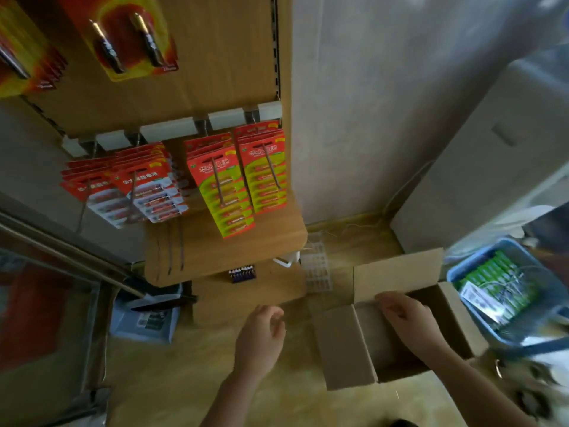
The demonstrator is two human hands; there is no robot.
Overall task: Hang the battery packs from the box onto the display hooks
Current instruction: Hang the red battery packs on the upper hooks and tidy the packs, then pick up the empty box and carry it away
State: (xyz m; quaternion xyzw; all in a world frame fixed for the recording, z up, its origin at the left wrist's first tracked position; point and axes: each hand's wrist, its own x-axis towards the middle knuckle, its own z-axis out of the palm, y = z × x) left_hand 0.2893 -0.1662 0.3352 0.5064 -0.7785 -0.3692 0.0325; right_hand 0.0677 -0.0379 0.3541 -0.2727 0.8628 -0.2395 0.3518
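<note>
Reaching into the box [397, 272], the right grip [406, 315] curls down; grasping or not, I cannot tell. Left of the box, the left grip [261, 337] hovers released. Beyond the box, the battery packs [228, 186] bear blurred lettering.

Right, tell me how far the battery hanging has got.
Done: red-and-white packs and red-and-green packs hang on the lower display hooks. In hand: the right hand reaches into the open cardboard box; the left hand hovers empty beside it. Left: no pack is lifted yet, and the box's contents are hidden.
</note>
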